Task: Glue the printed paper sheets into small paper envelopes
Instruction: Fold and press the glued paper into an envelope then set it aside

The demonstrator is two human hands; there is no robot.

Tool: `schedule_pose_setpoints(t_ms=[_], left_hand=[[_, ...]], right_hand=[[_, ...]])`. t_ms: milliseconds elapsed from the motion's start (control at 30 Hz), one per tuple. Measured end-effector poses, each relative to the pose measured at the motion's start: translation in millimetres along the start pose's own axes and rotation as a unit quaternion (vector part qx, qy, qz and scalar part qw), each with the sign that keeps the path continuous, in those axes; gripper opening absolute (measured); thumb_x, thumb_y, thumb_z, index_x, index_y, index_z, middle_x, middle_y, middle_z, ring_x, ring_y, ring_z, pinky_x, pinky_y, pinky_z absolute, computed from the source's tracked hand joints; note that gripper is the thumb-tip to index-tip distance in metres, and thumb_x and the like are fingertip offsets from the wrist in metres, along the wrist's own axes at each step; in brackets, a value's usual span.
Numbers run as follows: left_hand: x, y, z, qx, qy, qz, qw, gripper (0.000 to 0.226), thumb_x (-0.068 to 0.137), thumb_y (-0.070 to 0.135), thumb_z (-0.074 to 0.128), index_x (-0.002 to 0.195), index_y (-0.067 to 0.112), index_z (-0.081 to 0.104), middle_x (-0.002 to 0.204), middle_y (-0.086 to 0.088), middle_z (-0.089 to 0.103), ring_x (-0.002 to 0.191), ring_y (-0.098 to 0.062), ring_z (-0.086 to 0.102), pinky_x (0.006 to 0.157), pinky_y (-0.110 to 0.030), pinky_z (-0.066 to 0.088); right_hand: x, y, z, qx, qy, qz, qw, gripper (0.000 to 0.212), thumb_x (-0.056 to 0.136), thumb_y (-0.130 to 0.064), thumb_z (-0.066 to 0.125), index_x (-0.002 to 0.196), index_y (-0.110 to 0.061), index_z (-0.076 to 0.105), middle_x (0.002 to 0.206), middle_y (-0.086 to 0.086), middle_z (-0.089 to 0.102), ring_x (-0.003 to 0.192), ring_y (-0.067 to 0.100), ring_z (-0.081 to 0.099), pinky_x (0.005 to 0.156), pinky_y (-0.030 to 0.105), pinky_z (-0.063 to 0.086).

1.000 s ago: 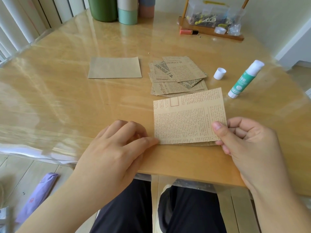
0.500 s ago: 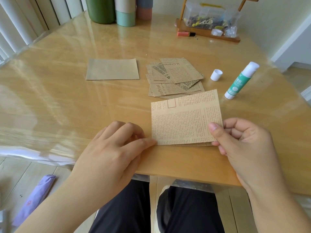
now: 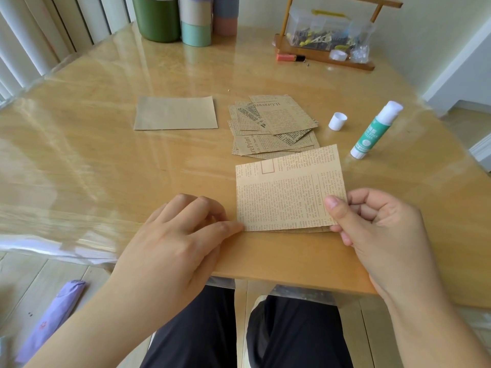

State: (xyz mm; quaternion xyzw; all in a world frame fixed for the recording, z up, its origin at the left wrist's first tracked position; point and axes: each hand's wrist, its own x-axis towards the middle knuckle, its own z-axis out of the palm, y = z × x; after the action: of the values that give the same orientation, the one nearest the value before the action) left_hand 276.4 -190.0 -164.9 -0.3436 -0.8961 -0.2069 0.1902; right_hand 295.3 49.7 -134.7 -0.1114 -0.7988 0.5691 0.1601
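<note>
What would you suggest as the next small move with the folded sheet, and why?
Probably press the crease flat: the right hand pinches the folded printed sheet by its right edge, the left hand steadies its left corner, and the uncapped glue stick lies untouched.

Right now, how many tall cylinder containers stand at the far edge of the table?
3, side by side: a dark green cylinder on the left, a beige-and-mint cylinder in the middle, a pink-based cylinder on the right. Their tops are cropped.

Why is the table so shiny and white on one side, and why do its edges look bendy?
Head view: window light glares off the clear cover on the table, washing out the left side; the wide-angle lens bends the edges; the printed sheet stays sharp enough to show text.
</note>
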Motion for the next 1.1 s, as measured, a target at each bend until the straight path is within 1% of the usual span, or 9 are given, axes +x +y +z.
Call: schedule_pose_setpoints(t_ms=[100, 167, 267, 333, 567, 733, 767, 867, 1100], left_hand=[[0.6, -0.5, 1.5, 0.003, 0.003, 0.007, 1.000, 0.035, 0.090, 0.019, 0.039, 0.103, 0.017, 0.072, 0.096, -0.002, 0.060, 0.083, -0.026, 0.054, 0.068, -0.037, 0.049], [0.6, -1.2, 2.4, 0.003, 0.005, 0.010, 1.000, 0.035, 0.090, 0.018, 0.039, 0.104, 0.017, 0.071, 0.096, -0.002, 0.059, 0.083, -0.026, 0.054, 0.068, -0.038, 0.049], [0.1, -2.2, 2.9, 0.002, 0.009, 0.013, 1.000, 0.035, 0.090, 0.017, 0.040, 0.104, 0.017, 0.071, 0.096, 0.000, 0.058, 0.083, -0.025, 0.053, 0.068, -0.039, 0.047], [0.1, -2.5, 3.0, 0.000, 0.009, 0.014, 1.000, 0.035, 0.090, 0.017, 0.040, 0.104, 0.017, 0.071, 0.096, 0.000, 0.057, 0.083, -0.025, 0.053, 0.067, -0.040, 0.048], [0.6, -2.6, 3.5, 0.005, 0.013, 0.012, 1.000, 0.036, 0.089, 0.017, 0.039, 0.104, 0.017, 0.071, 0.095, 0.000, 0.057, 0.083, -0.025, 0.052, 0.071, -0.035, 0.041], [0.7, -2.6, 3.5, 0.003, 0.015, 0.010, 1.000, 0.036, 0.089, 0.016, 0.039, 0.104, 0.017, 0.071, 0.095, -0.001, 0.057, 0.083, -0.025, 0.050, 0.070, -0.035, 0.041], [0.5, -2.5, 3.8, 0.002, 0.016, 0.010, 1.000, 0.036, 0.089, 0.016, 0.038, 0.104, 0.017, 0.071, 0.095, -0.001, 0.057, 0.083, -0.025, 0.050, 0.070, -0.035, 0.041], [0.5, -2.5, 4.6, -0.001, 0.018, 0.012, 1.000, 0.036, 0.090, 0.016, 0.038, 0.104, 0.017, 0.071, 0.095, -0.001, 0.057, 0.082, -0.025, 0.050, 0.071, -0.036, 0.041], [0.4, -2.1, 4.3, 0.002, 0.016, 0.010, 1.000, 0.037, 0.090, 0.016, 0.038, 0.104, 0.017, 0.072, 0.095, -0.001, 0.058, 0.083, -0.026, 0.051, 0.070, -0.036, 0.043]], right_hand=[[-0.3, 0.9, 0.1, -0.022, 0.004, -0.007, 1.000, 0.015, 0.078, -0.026, 0.071, 0.072, -0.013, 0.066, 0.053, 0.002, 0.063, 0.047, 0.007, 0.055, 0.054, 0.021, 0.048], [-0.3, 0.5, -1.1, -0.048, 0.013, -0.017, 0.999, 0.015, 0.077, -0.027, 0.072, 0.069, -0.017, 0.064, 0.053, -0.001, 0.063, 0.047, 0.009, 0.053, 0.051, 0.017, 0.045], [3.8, -1.7, -9.3, -0.119, 0.019, -0.037, 0.992, 0.014, 0.074, -0.031, 0.074, 0.067, -0.023, 0.066, 0.059, -0.005, 0.063, 0.050, 0.005, 0.051, 0.048, 0.012, 0.042], [8.2, -2.8, -16.7, -0.162, 0.003, -0.037, 0.986, 0.011, 0.074, -0.028, 0.075, 0.066, -0.025, 0.068, 0.058, -0.007, 0.057, 0.052, 0.002, 0.048, 0.049, 0.011, 0.039], [15.8, -1.2, -23.0, -0.217, -0.044, -0.009, 0.975, 0.009, 0.074, -0.030, 0.075, 0.067, -0.025, 0.071, 0.058, -0.005, 0.048, 0.050, 0.001, 0.040, 0.046, 0.011, 0.034], [19.5, 2.0, -23.6, -0.228, -0.042, -0.006, 0.973, 0.011, 0.074, -0.035, 0.075, 0.066, -0.027, 0.072, 0.066, 0.011, 0.058, 0.053, 0.002, 0.041, 0.048, 0.014, 0.035], [20.1, 2.1, -23.4, -0.229, -0.042, -0.007, 0.972, 0.012, 0.074, -0.034, 0.075, 0.066, -0.027, 0.071, 0.062, 0.010, 0.055, 0.051, 0.001, 0.040, 0.047, 0.013, 0.034], [21.2, 2.5, -22.8, -0.233, -0.043, -0.008, 0.971, 0.013, 0.074, -0.033, 0.076, 0.065, -0.025, 0.071, 0.054, -0.006, 0.043, 0.048, 0.002, 0.038, 0.044, 0.011, 0.032], [22.0, 3.3, -22.7, -0.246, -0.040, -0.013, 0.968, 0.015, 0.073, -0.034, 0.076, 0.064, -0.024, 0.070, 0.049, -0.012, 0.039, 0.046, 0.001, 0.039, 0.041, 0.010, 0.031]])
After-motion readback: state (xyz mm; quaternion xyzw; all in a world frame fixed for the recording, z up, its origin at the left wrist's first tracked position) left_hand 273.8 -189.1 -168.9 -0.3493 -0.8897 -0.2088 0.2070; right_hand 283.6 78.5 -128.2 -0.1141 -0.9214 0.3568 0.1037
